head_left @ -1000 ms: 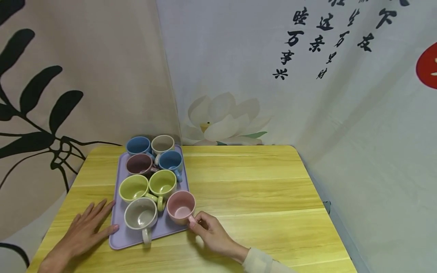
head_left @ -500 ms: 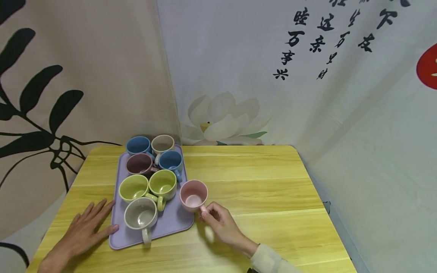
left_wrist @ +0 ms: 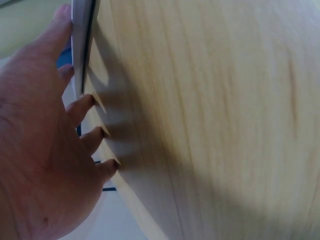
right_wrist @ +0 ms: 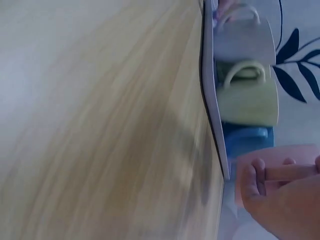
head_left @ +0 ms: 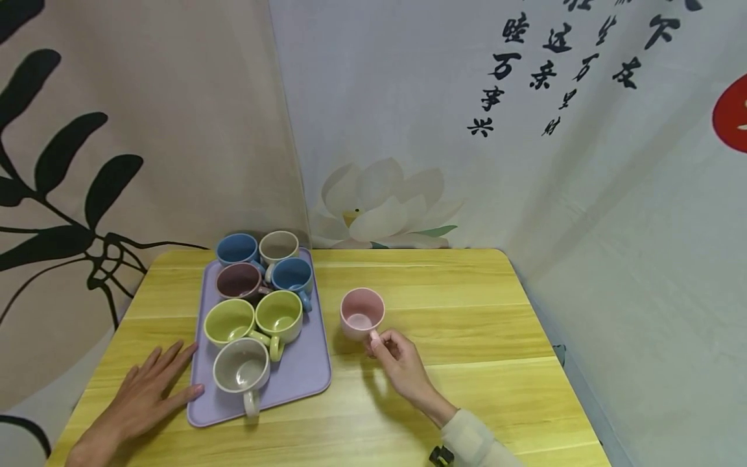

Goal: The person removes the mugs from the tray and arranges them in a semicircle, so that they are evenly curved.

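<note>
My right hand (head_left: 403,366) pinches the handle of a pink cup (head_left: 362,312), held above the table to the right of the tray. In the right wrist view the thumb and fingers close on that handle, and the pink cup (right_wrist: 275,156) hangs clear of the wood. My left hand (head_left: 142,392) lies flat with fingers spread, its fingertips and thumb at the left edge of a purple tray (head_left: 297,376). On the tray stand a grey-white cup (head_left: 240,370) at the front, two yellow-green cups (head_left: 229,324), a dark mauve cup (head_left: 236,282), two blue cups (head_left: 292,275) and a beige cup (head_left: 278,248).
The wooden table (head_left: 443,311) stretches right of the tray. Behind it hangs a pale cloth backdrop (head_left: 408,97) with a lotus print and black characters. A dark watch-like band (head_left: 441,456) shows beside the right sleeve (head_left: 475,441).
The right hand has carried the pink cup off the tray's front right corner, up and to the right over the table. The left hand and tray have stayed put.
</note>
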A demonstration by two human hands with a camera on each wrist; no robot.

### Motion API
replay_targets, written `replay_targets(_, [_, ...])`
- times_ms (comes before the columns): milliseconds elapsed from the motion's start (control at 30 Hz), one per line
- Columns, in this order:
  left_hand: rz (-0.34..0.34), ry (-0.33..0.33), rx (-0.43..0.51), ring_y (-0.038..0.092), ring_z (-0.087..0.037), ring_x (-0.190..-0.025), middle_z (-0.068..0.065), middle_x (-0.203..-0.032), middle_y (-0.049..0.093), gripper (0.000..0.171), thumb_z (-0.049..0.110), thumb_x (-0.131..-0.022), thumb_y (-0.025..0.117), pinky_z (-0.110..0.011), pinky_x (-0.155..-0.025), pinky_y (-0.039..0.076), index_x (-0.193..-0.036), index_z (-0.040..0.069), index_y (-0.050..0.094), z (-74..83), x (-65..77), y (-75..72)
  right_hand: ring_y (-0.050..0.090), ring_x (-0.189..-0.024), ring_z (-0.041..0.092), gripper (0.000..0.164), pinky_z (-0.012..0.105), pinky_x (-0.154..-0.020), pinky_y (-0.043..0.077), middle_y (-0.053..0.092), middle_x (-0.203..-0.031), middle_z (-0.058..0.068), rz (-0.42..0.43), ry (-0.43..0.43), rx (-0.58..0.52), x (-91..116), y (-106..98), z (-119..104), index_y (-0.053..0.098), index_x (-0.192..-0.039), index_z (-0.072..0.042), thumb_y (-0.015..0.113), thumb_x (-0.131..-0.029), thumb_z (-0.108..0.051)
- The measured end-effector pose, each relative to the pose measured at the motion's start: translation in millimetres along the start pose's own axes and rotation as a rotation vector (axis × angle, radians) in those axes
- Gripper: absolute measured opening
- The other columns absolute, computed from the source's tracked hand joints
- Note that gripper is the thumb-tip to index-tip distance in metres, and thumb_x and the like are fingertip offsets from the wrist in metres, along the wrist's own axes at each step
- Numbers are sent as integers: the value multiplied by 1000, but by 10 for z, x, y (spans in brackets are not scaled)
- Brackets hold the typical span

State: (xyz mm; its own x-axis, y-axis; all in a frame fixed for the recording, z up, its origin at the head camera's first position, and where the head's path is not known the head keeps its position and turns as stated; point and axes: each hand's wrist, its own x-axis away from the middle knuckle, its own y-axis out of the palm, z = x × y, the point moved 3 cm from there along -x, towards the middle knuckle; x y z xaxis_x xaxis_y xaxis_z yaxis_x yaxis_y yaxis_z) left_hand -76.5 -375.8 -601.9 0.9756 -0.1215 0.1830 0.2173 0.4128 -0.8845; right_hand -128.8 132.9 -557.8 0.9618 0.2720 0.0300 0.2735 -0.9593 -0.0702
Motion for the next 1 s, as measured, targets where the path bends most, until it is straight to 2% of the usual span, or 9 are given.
replay_targets(100, [-2, -2, -3, 12, -78, -161, -39, -183, 19, 97, 66, -109, 63, -100, -116, 5, -183, 23, 18, 1, -1, 1, 79, -114, 35, 21, 48, -109, 68, 72, -129, 39, 56, 4, -1, -27, -85, 21, 66, -112, 7, 63, -116, -13])
replay_targets(333, [1, 3, -5, 13, -78, -161, -39, -182, 20, 96, 65, -109, 63, -100, -115, 7, -183, 22, 19, -1, 8, -1, 81, -107, 28, 23, 39, -103, 70, 73, -120, 36, 201, -27, -7, -71, -319, 57, 66, -113, 9, 64, -116, -14])
replay_targets(500, [9, 13, -3, 14, -78, -161, -40, -182, 22, 96, 64, -109, 65, -101, -115, 9, -183, 23, 20, 3, 10, 3, 81, -101, 20, 24, 33, -98, 71, 74, -118, 35, 345, -10, -43, -97, -536, 105, 65, -112, 12, 65, -116, -12])
replay_targets(633, [5, 8, 1, 12, -78, -161, -40, -182, 21, 96, 65, -109, 64, -101, -115, 8, -182, 22, 21, 11, 4, 3, 80, -100, 19, 24, 36, -98, 71, 76, -118, 31, 445, 18, -34, -103, -725, 159, 67, -112, 10, 65, -116, -13])
replay_targets(733, [0, 1, 5, 11, -77, -162, -40, -182, 20, 96, 66, -109, 64, -101, -115, 7, -182, 21, 22, 10, -3, 4, 81, -100, 20, 23, 37, -98, 72, 78, -116, 25, 505, 26, -28, -85, -859, 201, 67, -111, 9, 65, -116, -14])
replay_targets(933, [-1, -2, -4, 11, -78, -162, -40, -182, 20, 96, 67, -109, 63, -100, -115, 6, -182, 21, 21, 1, -6, 5, 82, -97, 17, 24, 32, -96, 71, 80, -101, -1, 594, 25, -25, -13, -1065, 250, 65, -110, 8, 65, -116, -15])
replay_targets(1000, [0, -3, -6, 12, -78, -161, -40, -182, 20, 96, 68, -109, 63, -101, -115, 6, -182, 21, 21, 4, -8, 5, 82, -96, 15, 24, 32, -95, 71, 79, -98, -5, 621, 30, -24, 16, -1129, 259, 64, -109, 8, 65, -116, -15])
